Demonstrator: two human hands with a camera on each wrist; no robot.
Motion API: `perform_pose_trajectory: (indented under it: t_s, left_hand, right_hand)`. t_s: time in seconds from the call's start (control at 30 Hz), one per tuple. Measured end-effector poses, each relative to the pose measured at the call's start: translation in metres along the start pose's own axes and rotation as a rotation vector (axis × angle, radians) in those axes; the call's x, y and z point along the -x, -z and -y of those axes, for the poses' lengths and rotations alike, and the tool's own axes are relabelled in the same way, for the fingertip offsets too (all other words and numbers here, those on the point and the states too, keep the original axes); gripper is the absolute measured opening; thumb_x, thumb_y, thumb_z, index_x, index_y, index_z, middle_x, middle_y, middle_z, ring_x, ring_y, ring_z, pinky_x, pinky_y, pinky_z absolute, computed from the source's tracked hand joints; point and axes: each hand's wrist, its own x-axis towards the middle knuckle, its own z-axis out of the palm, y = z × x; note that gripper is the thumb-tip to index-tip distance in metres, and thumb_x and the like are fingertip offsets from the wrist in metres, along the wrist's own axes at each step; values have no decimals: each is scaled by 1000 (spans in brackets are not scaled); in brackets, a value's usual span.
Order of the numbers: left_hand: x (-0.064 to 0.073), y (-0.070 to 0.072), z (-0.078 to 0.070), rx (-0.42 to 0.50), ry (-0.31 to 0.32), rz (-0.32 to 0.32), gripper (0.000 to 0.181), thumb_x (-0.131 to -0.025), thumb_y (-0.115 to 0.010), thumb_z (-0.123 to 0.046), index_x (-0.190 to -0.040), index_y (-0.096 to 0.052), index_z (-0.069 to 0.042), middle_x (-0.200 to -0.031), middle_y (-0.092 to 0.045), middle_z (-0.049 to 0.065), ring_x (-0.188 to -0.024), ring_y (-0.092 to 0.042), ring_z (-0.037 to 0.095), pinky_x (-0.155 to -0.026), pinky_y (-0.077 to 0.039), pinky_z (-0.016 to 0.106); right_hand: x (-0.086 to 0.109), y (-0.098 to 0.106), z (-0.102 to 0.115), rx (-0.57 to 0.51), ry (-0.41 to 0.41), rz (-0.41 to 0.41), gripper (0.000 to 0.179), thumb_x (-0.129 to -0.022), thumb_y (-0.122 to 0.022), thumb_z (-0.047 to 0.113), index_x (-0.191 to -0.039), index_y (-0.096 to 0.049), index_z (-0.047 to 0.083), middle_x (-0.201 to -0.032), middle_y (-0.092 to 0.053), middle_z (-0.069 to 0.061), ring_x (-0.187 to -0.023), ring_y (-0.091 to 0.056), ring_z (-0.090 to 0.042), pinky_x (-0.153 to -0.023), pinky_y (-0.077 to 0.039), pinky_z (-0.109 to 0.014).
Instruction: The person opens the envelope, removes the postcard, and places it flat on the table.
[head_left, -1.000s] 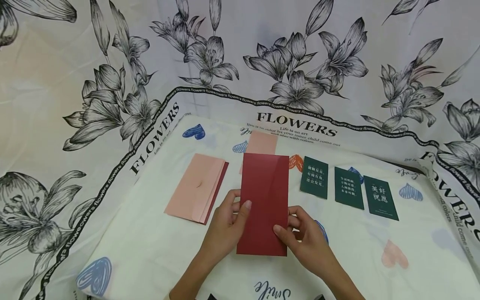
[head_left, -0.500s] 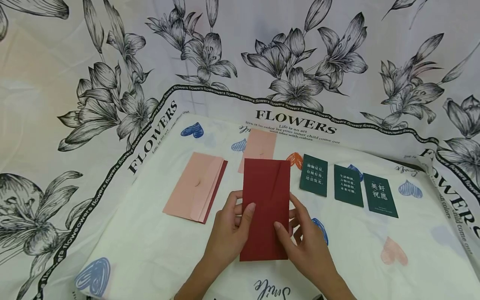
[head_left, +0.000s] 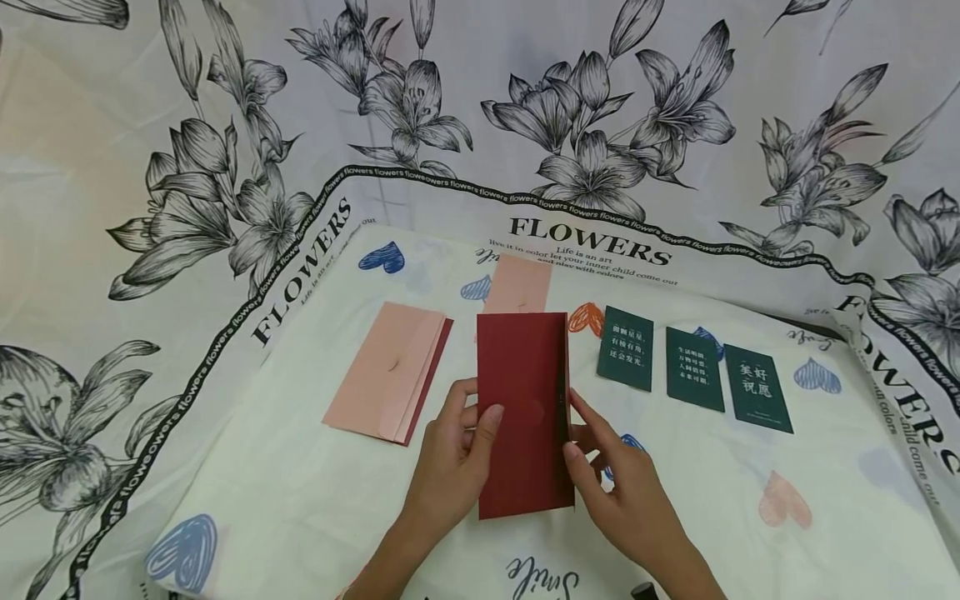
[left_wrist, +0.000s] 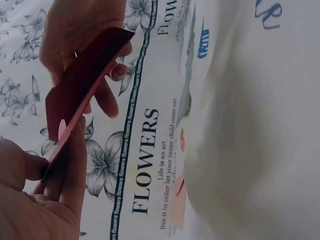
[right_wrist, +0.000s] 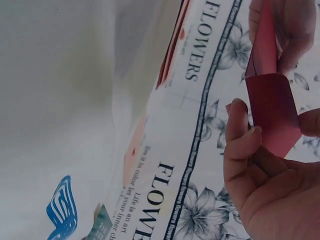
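Note:
A red envelope stands lengthwise between both hands above the table in the head view. My left hand grips its left edge, thumb on the front face and fingers behind. My right hand holds the right long edge, where the flap stands away and a dark gap shows. In the right wrist view the flap is folded out at an angle, with the right thumb against it. The left wrist view catches the envelope edge-on, bent open along its length.
Left on the table lies a stack of pink envelopes with a red one beneath. Another pink envelope lies behind the held one, partly covered. Three green cards with white writing lie in a row at right. A heart-patterned cloth covers the table.
The red envelope has turned slightly, and its right-hand flap has lifted from the body, exposing a dark gap. My right hand has shifted to that edge; the left keeps its grip.

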Motion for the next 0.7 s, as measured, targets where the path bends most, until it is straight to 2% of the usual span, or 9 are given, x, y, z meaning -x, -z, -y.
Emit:
perform_pose_trajectory:
  t_s: [0.13, 0.23, 0.33, 0.4, 0.47, 0.6, 0.7]
  left_hand:
    - [-2, 2, 1, 8, -13, 6, 32, -111, -55, -36, -140, -52, -23, -89, -76, -10, -45, -43, 10, -41, -38, 26]
    - [-2, 3, 1, 38, -4, 9, 32, -111, -55, -35, -141, -52, -23, -102, -79, -9, -51, -57, 12, -48, -50, 28]
    - [-1, 5, 3, 116, 22, 15, 32, -112, -55, -32, -141, -50, -22, -114, -79, -4, -75, -76, 18, -67, -62, 33]
    - [-2, 7, 3, 178, 40, 19, 32, -112, -55, -30, -141, -50, -21, -117, -78, 0, -93, -78, 22, -79, -64, 37]
    - [-2, 9, 3, 226, 49, 22, 32, -112, -55, -28, -142, -49, -19, -118, -78, 3, -103, -77, 24, -86, -63, 39]
    - [-2, 12, 2, 262, 45, 24, 31, -112, -55, -25, -142, -49, -17, -117, -78, 6, -105, -77, 27, -87, -63, 41]
    - [-2, 13, 3, 272, 42, 32, 32, -113, -54, -24, -143, -49, -16, -118, -78, 7, -106, -76, 28, -89, -62, 41]
  right_hand:
    - [1, 3, -1, -28, 30, -21, 59, -108, -63, 26, -162, -41, 36, -124, -76, 4, -84, -69, -10, -67, -61, -30]
    - [2, 5, -3, -41, 66, -59, 52, -108, -62, 20, -158, -49, 27, -125, -76, 3, -95, -73, -10, -74, -62, -30]
    - [3, 8, -6, -145, 71, -93, 38, -110, -57, 14, -148, -59, 18, -125, -75, 4, -100, -75, -13, -79, -62, -30]
    - [4, 10, -7, -250, 51, -107, 31, -112, -52, 13, -142, -62, 14, -125, -74, 1, -99, -75, -18, -81, -63, -31]
    - [3, 12, -7, -328, 54, -112, 29, -113, -48, 11, -137, -64, 10, -122, -73, -3, -96, -74, -22, -82, -63, -32]
    - [2, 14, -8, -398, 69, -100, 28, -114, -45, 9, -136, -63, 5, -118, -73, -10, -92, -73, -25, -81, -63, -32]
    - [3, 14, -8, -420, 71, -95, 34, -113, -46, 7, -147, -54, 9, -110, -76, -11, -83, -71, -24, -74, -61, -31]
